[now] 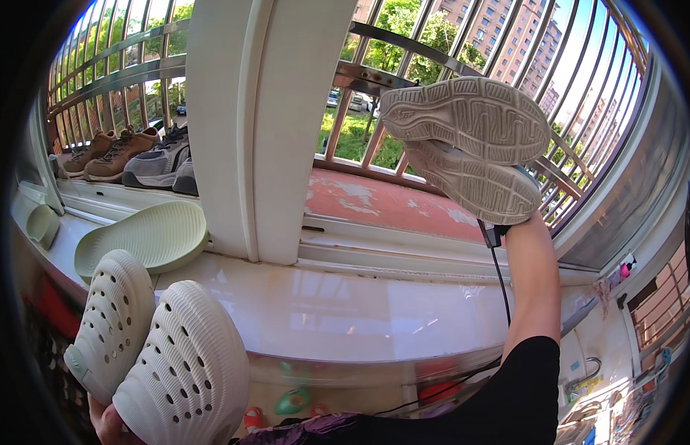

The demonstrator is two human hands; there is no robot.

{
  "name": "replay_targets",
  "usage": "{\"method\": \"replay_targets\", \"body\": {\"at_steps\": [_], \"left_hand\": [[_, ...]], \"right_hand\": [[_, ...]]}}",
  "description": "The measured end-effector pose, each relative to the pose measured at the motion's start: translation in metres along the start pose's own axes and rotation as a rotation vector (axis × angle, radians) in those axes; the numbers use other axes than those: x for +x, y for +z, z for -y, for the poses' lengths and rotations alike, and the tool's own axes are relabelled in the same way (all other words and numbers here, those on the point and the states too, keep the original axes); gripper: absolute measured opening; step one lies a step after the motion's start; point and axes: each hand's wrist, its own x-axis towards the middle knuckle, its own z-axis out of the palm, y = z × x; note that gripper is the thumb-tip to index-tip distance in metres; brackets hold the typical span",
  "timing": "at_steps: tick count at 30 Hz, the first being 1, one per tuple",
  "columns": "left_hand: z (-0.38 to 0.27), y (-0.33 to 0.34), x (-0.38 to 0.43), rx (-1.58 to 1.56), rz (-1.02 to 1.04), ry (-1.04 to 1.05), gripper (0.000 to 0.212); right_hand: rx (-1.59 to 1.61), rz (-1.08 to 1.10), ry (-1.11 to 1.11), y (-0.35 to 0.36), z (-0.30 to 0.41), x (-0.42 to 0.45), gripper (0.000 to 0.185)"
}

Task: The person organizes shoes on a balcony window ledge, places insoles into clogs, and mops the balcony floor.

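Note:
At the lower left, my left hand [106,421] holds a pair of white perforated clogs by their ends, the left clog [114,320] beside the right clog [184,361]. My right forearm [533,278] reaches up to the open window. That hand is hidden behind a pair of sneakers that it holds up, one above the other, with the grey-beige soles facing me: the upper sneaker [473,119] and the lower sneaker [484,183]. A black device with a cable [492,235] sits at that wrist. A pale green slipper [150,236] rests on its side on the sill behind the clogs.
A white tiled sill [323,311] runs below the window frame [261,128]. Outside are a painted red ledge [356,194] and metal bars [367,72]. Brown shoes [114,153] and grey sneakers [161,161] stand on the left ledge. A green basin [292,400] is on the floor.

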Motion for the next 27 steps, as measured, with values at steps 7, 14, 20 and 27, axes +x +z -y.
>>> {"method": "replay_targets", "body": {"at_steps": [7,14,20,27], "left_hand": [[0.001,-0.001,0.001,0.004,0.054,-0.043,0.055],[0.002,-0.006,0.004,0.310,0.097,0.083,0.052],[-0.005,0.003,0.001,0.682,0.085,0.402,0.029],[-0.012,0.001,-0.009,0.737,0.173,0.521,0.029]], "right_hand": [[-0.016,0.022,-0.096,0.017,0.012,-0.011,0.025],[-0.114,0.003,-0.169,0.035,0.021,-0.015,0.025],[-0.359,-0.075,-0.140,0.057,-0.001,0.013,0.025],[-1.235,-0.207,0.026,0.071,-0.047,0.066,0.048]]}}
